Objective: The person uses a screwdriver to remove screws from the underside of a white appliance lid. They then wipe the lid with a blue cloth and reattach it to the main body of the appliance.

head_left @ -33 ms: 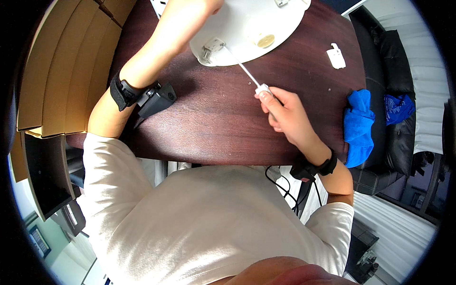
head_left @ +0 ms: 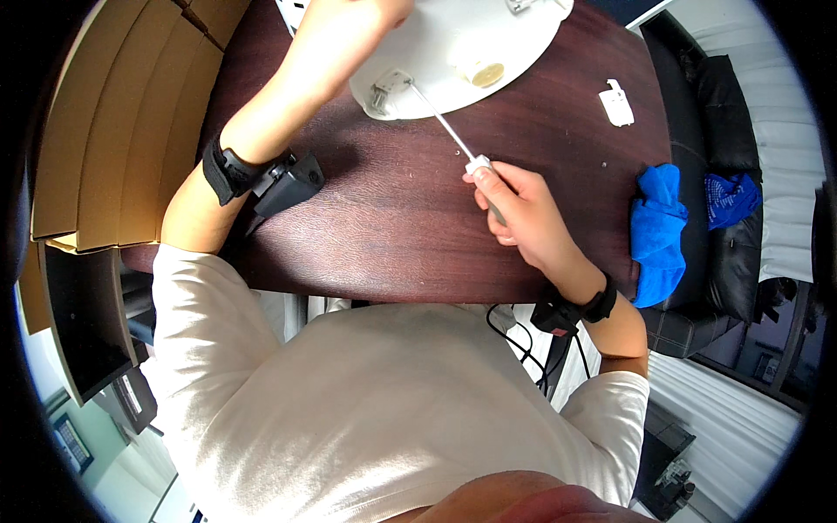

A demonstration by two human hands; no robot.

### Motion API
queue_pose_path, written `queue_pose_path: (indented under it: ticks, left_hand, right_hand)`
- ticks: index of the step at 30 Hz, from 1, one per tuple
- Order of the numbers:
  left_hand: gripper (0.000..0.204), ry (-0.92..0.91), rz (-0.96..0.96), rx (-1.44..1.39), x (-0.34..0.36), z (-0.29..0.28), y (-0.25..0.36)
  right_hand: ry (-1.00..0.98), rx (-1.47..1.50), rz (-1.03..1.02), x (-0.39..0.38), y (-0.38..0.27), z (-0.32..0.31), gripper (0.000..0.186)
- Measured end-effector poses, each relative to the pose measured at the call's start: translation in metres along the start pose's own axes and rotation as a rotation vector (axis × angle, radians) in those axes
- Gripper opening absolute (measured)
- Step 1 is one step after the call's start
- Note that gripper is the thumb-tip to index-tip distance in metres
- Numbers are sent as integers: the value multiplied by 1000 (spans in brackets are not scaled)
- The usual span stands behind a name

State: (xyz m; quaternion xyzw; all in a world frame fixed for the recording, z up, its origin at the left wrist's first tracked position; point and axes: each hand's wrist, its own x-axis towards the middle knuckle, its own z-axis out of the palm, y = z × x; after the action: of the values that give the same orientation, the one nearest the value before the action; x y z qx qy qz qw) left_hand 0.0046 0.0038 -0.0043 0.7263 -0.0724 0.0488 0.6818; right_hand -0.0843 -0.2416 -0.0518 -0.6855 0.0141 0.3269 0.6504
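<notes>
My right hand (head_left: 516, 205) is closed around the handle of a screwdriver (head_left: 453, 135) with a long thin shaft. Its tip rests at a small white fitting (head_left: 394, 81) on the near left end of a large white rounded plastic piece (head_left: 440, 61). A round yellowish patch (head_left: 488, 75) shows on that piece. At the top edge, my left hand (head_left: 381, 10) is over the far left side of the white piece; its fingers are out of the picture.
A small white plastic part (head_left: 616, 105) lies on the dark wooden table (head_left: 375, 218) at the right. A blue cloth (head_left: 660, 231) hangs by the table's right edge, beside a black sofa (head_left: 728, 113). Cardboard boxes (head_left: 122, 131) line the left side.
My right hand and the screwdriver handle have shifted slightly left. The white plastic piece has moved a little to the right; my left hand has barely moved.
</notes>
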Motion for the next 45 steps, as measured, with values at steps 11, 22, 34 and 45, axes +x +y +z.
queue_pose_path:
  ticks: [11, 22, 34, 45]
  left_hand:
    - [28, 24, -68, 172, 5, -7, 16]
    - [27, -28, -29, 86, 9, -7, 7]
    - [33, -68, -20, -23, 7, -5, 9]
    - [29, -37, -96, -88, 7, -4, 9]
  right_hand:
    - [193, -739, -347, -7, -13, -13, 24]
    - [402, -1206, -771, -8, -25, -13, 24]
    - [404, -1177, -730, -11, -25, -12, 24]
    - [409, -1278, -689, -10, -28, -5, 24]
